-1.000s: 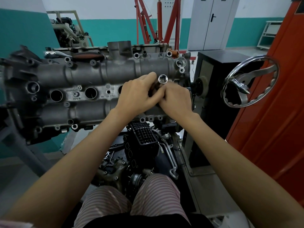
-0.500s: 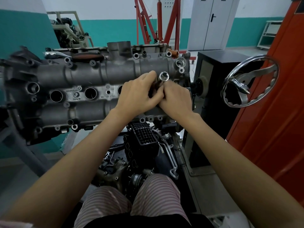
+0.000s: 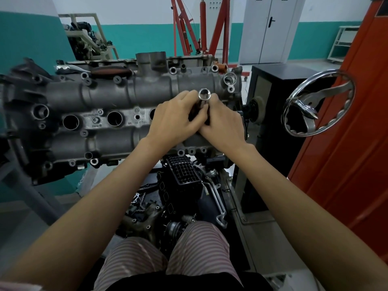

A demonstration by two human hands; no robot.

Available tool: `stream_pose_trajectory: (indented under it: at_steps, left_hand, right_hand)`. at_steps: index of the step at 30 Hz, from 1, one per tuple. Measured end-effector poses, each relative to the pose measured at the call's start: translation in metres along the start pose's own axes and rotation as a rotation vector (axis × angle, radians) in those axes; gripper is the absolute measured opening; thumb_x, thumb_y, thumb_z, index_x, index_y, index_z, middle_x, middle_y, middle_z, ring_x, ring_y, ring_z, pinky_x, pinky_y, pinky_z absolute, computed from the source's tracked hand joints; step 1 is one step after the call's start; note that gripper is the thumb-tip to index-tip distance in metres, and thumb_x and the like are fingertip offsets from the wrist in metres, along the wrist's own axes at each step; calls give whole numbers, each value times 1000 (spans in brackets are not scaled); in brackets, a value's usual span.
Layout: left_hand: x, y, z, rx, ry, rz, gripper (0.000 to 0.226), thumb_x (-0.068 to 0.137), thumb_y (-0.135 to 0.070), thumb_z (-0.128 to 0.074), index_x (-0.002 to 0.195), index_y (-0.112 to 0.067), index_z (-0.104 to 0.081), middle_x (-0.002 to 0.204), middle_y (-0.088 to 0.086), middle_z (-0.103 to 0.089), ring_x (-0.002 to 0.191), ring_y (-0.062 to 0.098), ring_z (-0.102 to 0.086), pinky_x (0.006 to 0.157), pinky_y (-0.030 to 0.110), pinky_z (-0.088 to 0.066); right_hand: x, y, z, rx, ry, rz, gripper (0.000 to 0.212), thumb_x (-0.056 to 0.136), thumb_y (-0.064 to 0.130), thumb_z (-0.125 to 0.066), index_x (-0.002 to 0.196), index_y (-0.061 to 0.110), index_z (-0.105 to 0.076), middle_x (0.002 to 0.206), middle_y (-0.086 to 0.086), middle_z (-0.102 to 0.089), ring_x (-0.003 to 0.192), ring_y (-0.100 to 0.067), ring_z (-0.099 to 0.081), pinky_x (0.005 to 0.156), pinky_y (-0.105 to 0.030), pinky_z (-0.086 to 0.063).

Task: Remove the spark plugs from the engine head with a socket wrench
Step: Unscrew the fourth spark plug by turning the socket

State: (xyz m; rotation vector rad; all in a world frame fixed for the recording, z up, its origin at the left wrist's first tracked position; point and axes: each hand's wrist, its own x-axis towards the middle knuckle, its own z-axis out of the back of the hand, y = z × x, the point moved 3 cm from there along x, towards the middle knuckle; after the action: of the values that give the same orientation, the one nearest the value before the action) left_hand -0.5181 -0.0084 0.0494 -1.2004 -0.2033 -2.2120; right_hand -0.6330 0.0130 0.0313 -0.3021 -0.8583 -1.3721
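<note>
The grey engine head (image 3: 109, 97) lies across the middle of the view on its stand, with open round plug wells (image 3: 114, 119) along its centre strip. A chrome spark plug socket (image 3: 204, 95) stands up from the right end of that strip, its open hex end facing me. My left hand (image 3: 175, 119) and my right hand (image 3: 222, 124) press together around its dark lower shaft, fingers curled on it. The well beneath them and any spark plug are hidden by my hands.
A chrome handwheel (image 3: 319, 103) of the stand sticks out at the right, beside a black cabinet (image 3: 273, 97) and an orange panel (image 3: 346, 164). Below the head lie a black intake part (image 3: 184, 171) and loose engine parts. A red engine crane (image 3: 199, 28) stands behind.
The socket's top has shifted slightly left and up between my hands, and my fingers have regripped around it. My arms stay where they were.
</note>
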Motion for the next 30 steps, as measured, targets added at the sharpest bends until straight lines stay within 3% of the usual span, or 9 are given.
stream_pose_trajectory:
  at_steps: [3, 6, 10, 15, 17, 19, 24, 27, 30]
  left_hand:
    - [0, 2, 1, -10, -16, 17, 49, 90, -35, -58, 53, -32, -26, 45, -17, -26, 41, 5, -31, 44, 20, -18]
    - [0, 2, 3, -56, 7, 14, 44, 89, -42, -56, 55, -19, -39, 47, -9, -37, 43, 10, -38, 45, 25, -24]
    - [1, -1, 2, -47, 19, -1, 34, 84, -42, -45, 76, -8, -45, 65, -1, -48, 58, 20, -47, 50, 32, -35]
    - [0, 0, 3, -9, -25, 6, 48, 89, -36, -56, 52, -32, -27, 44, -16, -26, 43, 13, -34, 43, 20, -18]
    - [0, 3, 3, -34, -13, 26, 49, 88, -42, -56, 48, -18, -41, 41, -9, -34, 41, 17, -39, 43, 23, -21]
    - [0, 2, 2, -29, 6, 20, 52, 87, -49, -49, 61, -5, -52, 50, 2, -48, 48, 21, -47, 46, 29, -30]
    - [-1, -3, 2, -5, 15, -17, 34, 85, -40, -45, 78, -7, -49, 67, -4, -47, 58, 24, -49, 49, 34, -37]
    - [-1, 2, 0, 13, 12, 15, 44, 89, -42, -49, 67, -5, -54, 53, -6, -42, 50, 21, -48, 49, 28, -25]
    - [-1, 3, 2, 15, 9, 10, 56, 88, -52, -47, 64, -2, -56, 49, -2, -42, 48, 21, -47, 49, 29, -28]
  right_hand:
    - [0, 0, -2, -50, -2, -10, 31, 83, 44, -49, 92, 15, -54, 85, 2, -64, 75, -20, -60, 57, -28, -36]
    - [-2, 2, 0, -14, -43, 21, 24, 84, 36, -53, 86, 15, -65, 84, -1, -66, 75, -21, -60, 57, -26, -31]
    - [-3, 1, 0, -36, -10, 38, 17, 84, 28, -52, 79, 12, -52, 76, 0, -55, 69, -23, -57, 54, -29, -29]
    - [0, 0, -2, -39, -8, -1, 30, 83, 43, -49, 92, 14, -52, 87, 3, -63, 76, -18, -58, 55, -27, -31]
    - [0, 1, 0, -38, -20, 3, 27, 82, 42, -52, 88, 18, -61, 86, 1, -65, 77, -19, -59, 55, -26, -26]
    - [-1, 1, 2, 8, -40, 17, 20, 82, 33, -55, 81, 15, -64, 81, -3, -65, 75, -24, -60, 55, -26, -23]
    - [-1, 0, -1, -71, 12, 17, 16, 83, 28, -50, 86, 13, -53, 80, 3, -57, 75, -22, -58, 55, -30, -32]
    - [1, 1, -1, -35, 1, -23, 29, 82, 41, -49, 94, 15, -53, 91, 3, -62, 80, -19, -58, 60, -31, -41]
    - [0, 1, -1, -15, -14, -14, 25, 81, 41, -53, 87, 18, -63, 86, 0, -66, 79, -20, -60, 58, -27, -31]
